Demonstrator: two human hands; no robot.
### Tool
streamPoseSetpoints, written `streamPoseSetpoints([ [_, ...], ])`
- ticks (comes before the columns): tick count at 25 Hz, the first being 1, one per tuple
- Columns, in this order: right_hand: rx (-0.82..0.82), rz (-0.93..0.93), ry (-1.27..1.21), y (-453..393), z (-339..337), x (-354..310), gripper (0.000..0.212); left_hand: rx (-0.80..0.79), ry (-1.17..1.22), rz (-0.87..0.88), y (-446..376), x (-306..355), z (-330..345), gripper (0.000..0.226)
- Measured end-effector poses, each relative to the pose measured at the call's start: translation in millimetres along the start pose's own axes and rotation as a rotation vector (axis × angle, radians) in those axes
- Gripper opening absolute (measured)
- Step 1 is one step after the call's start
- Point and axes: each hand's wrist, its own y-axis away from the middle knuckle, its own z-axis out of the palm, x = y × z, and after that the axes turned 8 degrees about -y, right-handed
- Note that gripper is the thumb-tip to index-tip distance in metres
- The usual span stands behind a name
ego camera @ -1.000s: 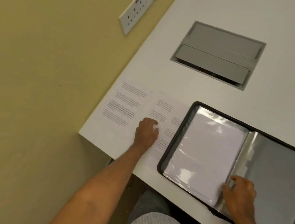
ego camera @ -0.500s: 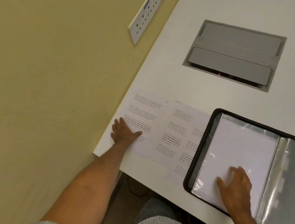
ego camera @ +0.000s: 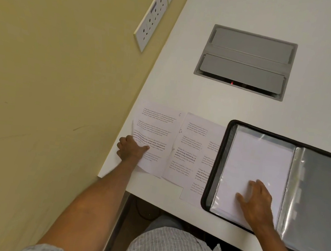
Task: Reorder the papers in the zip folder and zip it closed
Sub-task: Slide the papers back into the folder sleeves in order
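Observation:
A black zip folder (ego camera: 219, 158) lies open on the white table, showing clear plastic sleeves; the left sleeve holds a blank-looking white sheet (ego camera: 259, 163). My right hand (ego camera: 255, 201) rests flat on that sleeve near its lower edge. Left of the folder, printed papers are spread on the table: one sheet at the far left (ego camera: 155, 132), another overlapping stack (ego camera: 190, 155) partly tucked under the folder. My left hand (ego camera: 131, 149) pinches the left edge of the far-left sheet, thumb on top, and that edge is lifted off the table.
A grey cable hatch (ego camera: 246, 60) is set into the table (ego camera: 204, 101) beyond the papers. The table's left edge runs beside a yellow wall with white sockets (ego camera: 152, 18). My lap in striped cloth is below the front edge.
My left hand went from the middle papers to the far-left sheet and now pinches its raised edge. My right hand left the sleeve edges and lies flat on the left sleeve.

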Motion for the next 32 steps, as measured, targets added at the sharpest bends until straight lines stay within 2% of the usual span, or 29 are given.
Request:
streamPoseSetpoints([
  [3, -0.001, -0.003, 0.001, -1, -1, 1, 0.064, -0.045, 0.135, -0.029, -3, 3, -5, 0.053],
  [7, 0.034, -0.008, -0.043, 3, -8, -10, 0.054, -0.104, 0.561, -0.007, 9, 3, -32, 0.042],
  [11, 0.037, 0.034, -0.092, 4, -15, -17, 0.052, -0.118, 0.705, 0.135, 44, 24, -70, 0.029],
  [15, -0.008, 0.066, -0.165, 1, -25, -18, 0.054, -0.330, 0.812, 0.249, 90, 70, -97, 0.021],
  [18, -0.062, 0.061, -0.268, -1, -37, -14, 0.059, -0.523, 0.924, 0.315, 138, 117, -105, 0.031],
  [22, -0.099, 0.079, -0.609, 7, -64, -13, 0.046, -0.792, 1.049, 0.389, 202, 177, -91, 0.039],
  [26, -0.362, 0.256, -1.401, 26, -101, 3, 0.030, -0.958, 1.103, 0.447, 266, 222, -58, 0.042],
  [29, -0.396, 0.279, -1.789, 29, -154, 24, 0.012, -0.982, 1.009, 0.422, 304, 240, -25, 0.038],
  [32, -0.306, 0.269, -1.865, 26, -202, 59, 0.034, -0.989, 0.876, 0.443, 328, 249, 16, 0.041],
])
